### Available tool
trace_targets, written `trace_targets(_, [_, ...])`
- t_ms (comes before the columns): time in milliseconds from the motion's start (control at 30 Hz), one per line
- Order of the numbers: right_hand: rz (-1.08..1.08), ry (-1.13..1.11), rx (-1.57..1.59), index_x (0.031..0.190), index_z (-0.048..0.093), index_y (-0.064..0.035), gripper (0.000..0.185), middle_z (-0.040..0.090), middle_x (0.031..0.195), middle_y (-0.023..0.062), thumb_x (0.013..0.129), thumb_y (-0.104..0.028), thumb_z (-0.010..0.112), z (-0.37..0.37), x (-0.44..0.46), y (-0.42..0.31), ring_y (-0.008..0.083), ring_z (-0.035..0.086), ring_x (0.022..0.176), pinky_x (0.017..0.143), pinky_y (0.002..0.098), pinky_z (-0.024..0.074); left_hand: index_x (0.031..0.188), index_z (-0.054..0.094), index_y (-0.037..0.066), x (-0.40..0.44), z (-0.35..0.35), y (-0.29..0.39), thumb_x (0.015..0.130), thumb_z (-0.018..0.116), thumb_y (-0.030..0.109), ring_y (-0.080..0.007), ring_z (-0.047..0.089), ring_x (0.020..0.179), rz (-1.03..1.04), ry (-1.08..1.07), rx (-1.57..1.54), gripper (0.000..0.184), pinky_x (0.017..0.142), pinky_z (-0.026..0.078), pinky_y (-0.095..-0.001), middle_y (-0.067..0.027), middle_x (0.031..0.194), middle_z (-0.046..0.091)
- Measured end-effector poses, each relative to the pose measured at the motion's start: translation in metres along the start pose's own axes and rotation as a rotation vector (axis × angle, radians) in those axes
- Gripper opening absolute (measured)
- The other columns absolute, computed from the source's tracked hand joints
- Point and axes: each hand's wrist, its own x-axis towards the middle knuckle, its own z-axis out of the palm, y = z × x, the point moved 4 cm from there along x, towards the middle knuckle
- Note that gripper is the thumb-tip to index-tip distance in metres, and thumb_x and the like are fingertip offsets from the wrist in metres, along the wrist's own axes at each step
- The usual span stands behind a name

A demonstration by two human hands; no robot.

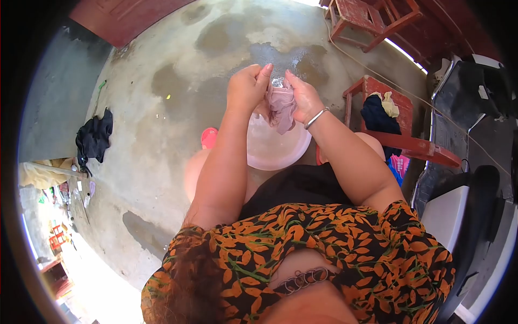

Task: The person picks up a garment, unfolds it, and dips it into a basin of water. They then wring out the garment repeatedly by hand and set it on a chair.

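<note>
A wet-looking pale pink cloth (281, 110) hangs between my two hands above a whitish plastic basin (278, 162) on the floor. My left hand (247, 86) is closed on the cloth's left side, thumb pointing up. On the other side my right hand (305, 98), with a silver bangle at the wrist, grips the cloth between thumb and fingers. Its fingers are partly hidden behind the fabric. What kind of garment or cloth it is, I cannot tell. The basin's far part is hidden by the cloth and hands.
Dark wet patches (226, 35) mark the concrete floor. To the right, a red wooden chair (372, 86) carries dark and cream clothes (380, 116); another red chair (356, 16) stands farther back. A black cloth (94, 135) lies at left. A cable (399, 83) runs along the right.
</note>
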Motion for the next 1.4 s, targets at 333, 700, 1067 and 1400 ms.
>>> trace_targets(333, [-0.152, 0.030, -0.272, 0.095, 0.059, -0.0057, 0.023, 0.063, 0.093, 0.0046, 0.092, -0.028, 0.060, -0.034, 0.018, -0.053, 0.0169, 0.060, 0.087, 0.079, 0.0368, 0.0476, 0.068, 0.058, 0.002, 0.017, -0.015, -0.034, 0.088, 0.058, 0.044, -0.0264, 0.056, 0.055, -0.169, -0.074, -0.062, 0.046, 0.056, 0.044, -0.0370, -0.0122, 0.057, 0.057])
trace_targets(700, [-0.301, 0.093, -0.342, 0.089, 0.060, -0.0031, 0.022, 0.063, 0.082, 0.0038, 0.090, -0.025, 0.064, -0.045, 0.008, -0.081, 0.0127, 0.060, 0.075, 0.066, 0.0283, 0.0480, 0.072, 0.062, 0.001, 0.017, -0.026, -0.044, 0.087, 0.062, 0.041, -0.0126, 0.044, 0.053, -0.193, -0.100, 0.017, 0.043, 0.051, 0.040, -0.0312, -0.0047, 0.055, 0.050])
trace_targets(1067, [-0.448, 0.037, -1.394, 0.096, 0.067, -0.0060, 0.040, 0.066, 0.081, 0.0038, 0.071, -0.035, 0.079, -0.055, -0.004, -0.104, 0.0141, 0.060, 0.075, 0.071, 0.0285, 0.0485, 0.082, 0.070, 0.005, 0.018, -0.062, -0.056, 0.085, 0.063, 0.044, -0.0165, 0.059, 0.058, -0.329, 0.108, 0.137, 0.040, 0.057, 0.046, -0.0324, -0.0084, 0.063, 0.063])
trace_targets(1400, [-0.147, -0.036, -1.558, 0.098, 0.069, -0.0054, 0.026, 0.067, 0.081, 0.0034, 0.081, -0.025, 0.070, -0.065, -0.003, -0.093, 0.0121, 0.058, 0.074, 0.070, 0.0265, 0.0465, 0.081, 0.070, 0.009, 0.017, -0.077, -0.068, 0.082, 0.066, 0.044, -0.0201, 0.064, 0.065, -0.394, 0.103, 0.171, 0.035, 0.062, 0.049, -0.0330, -0.0067, 0.068, 0.066])
